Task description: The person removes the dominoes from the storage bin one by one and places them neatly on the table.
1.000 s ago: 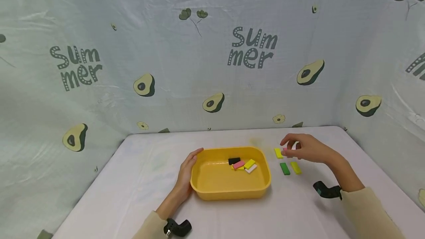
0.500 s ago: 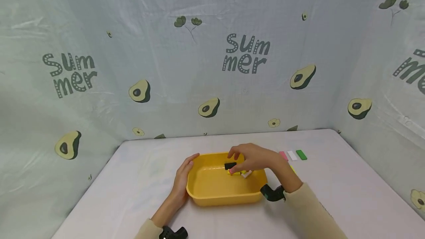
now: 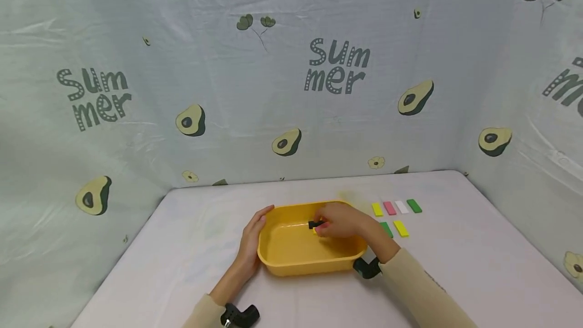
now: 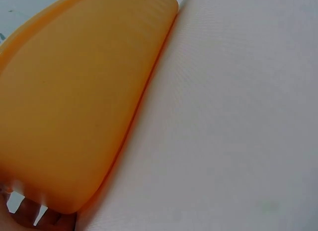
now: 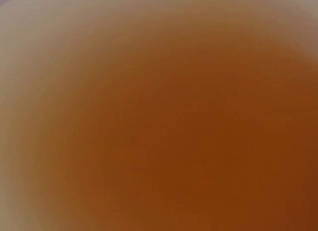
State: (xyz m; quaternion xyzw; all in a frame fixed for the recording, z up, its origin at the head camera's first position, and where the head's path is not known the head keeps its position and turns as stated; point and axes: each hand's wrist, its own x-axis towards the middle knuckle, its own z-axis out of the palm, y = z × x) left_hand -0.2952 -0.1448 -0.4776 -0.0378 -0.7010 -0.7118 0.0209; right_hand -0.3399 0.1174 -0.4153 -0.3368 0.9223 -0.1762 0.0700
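A yellow plastic tray (image 3: 314, 268) stands on the white table. My left hand (image 3: 250, 239) holds its left side, with the fingers along the outer wall and the thumb at the rim. In the left wrist view the fingers (image 4: 30, 213) wrap the tray's end. My right hand (image 3: 341, 220) reaches down inside the tray, fingers curled around a small pink block (image 3: 323, 226). A black block (image 3: 312, 224) lies right at the fingertips, and a bit of yellow block (image 3: 315, 231) peeks out below. The hand hides the other blocks there. The right wrist view is only an orange-brown blur.
Right of the tray, small blocks lie in two rows: yellow (image 3: 377, 209), pink (image 3: 389, 208), white (image 3: 402, 207) and green (image 3: 414, 205) behind, another green (image 3: 386, 229) and yellow (image 3: 401, 228) in front. A patterned sheet (image 3: 227, 90) stands behind the table (image 3: 182, 247).
My right hand has moved left from the blocks on the table to the tray, then lower into it, its fingers closing in on the pink block. The left hand stays at the tray.
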